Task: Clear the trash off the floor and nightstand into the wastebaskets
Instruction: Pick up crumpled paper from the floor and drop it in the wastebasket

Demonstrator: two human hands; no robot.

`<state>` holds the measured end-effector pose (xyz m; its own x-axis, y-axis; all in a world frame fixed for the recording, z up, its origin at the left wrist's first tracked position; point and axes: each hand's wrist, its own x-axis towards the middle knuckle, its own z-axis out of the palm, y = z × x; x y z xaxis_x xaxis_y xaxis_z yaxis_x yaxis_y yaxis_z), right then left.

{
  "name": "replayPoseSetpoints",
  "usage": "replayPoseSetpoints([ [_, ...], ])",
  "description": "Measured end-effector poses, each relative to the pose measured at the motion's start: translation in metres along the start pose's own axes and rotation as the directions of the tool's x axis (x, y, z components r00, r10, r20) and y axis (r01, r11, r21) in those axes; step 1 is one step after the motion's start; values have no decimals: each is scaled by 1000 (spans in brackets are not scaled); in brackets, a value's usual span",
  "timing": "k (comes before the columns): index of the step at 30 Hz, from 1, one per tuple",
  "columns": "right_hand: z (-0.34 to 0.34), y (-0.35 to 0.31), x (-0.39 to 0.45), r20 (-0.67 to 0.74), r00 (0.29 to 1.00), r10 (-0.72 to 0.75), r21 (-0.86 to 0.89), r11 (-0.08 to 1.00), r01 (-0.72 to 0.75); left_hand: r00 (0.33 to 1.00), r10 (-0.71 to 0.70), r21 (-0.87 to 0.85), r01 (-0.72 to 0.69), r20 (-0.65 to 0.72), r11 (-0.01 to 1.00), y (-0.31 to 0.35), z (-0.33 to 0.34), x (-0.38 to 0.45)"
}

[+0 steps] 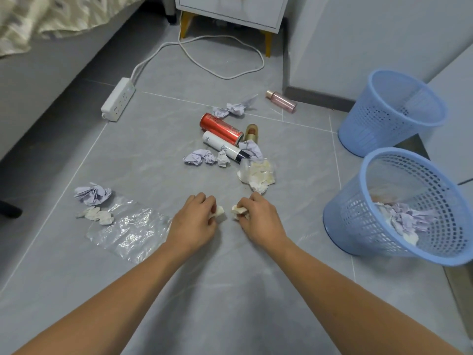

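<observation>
The nightstand point(230, 11) at twelve o'clock is cut off by the top edge, only its lower drawer front and legs showing. The near wastebasket point(363, 226) at three o'clock loses its rim to the right edge. Most of each tissue wad is buried under curled fingers.

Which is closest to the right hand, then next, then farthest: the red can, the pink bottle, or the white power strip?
From the right hand, in the head view:
1. The red can, lying straight ahead in the middle pile of trash.
2. The pink bottle, farther ahead and a little right, near the wall corner.
3. The white power strip, far off to the left by the bed.
</observation>
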<state>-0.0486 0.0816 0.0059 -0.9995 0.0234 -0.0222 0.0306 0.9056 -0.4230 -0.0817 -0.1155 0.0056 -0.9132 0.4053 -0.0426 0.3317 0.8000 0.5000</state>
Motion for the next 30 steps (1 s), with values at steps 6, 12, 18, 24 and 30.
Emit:
replayPoseSetpoints([
  [6, -76, -17, -20, -105, 994, 7, 31, 1000, -4, 995, 91, -15, -92, -35, 996, 58, -54, -1],
  [12, -191, -2, -51, -290, 953, 85, 17, 996, -84, 957, 273, -94, -282, -101, 955, 168, -103, 13],
  [18, -271, 69, -90, -421, 877, 230, -2, 967, -254, 887, 451, -186, -461, -97, 868, 285, -92, 48],
  [24, -290, 117, -127, -160, 849, 504, -235, 816, -528, 900, 395, 1, -402, 185, 916, 345, -62, 59],
  [30, -263, 90, -106, -255, 911, 325, -152, 917, -369, 933, 349, -55, -345, 90, 937, 273, -55, 30],
])
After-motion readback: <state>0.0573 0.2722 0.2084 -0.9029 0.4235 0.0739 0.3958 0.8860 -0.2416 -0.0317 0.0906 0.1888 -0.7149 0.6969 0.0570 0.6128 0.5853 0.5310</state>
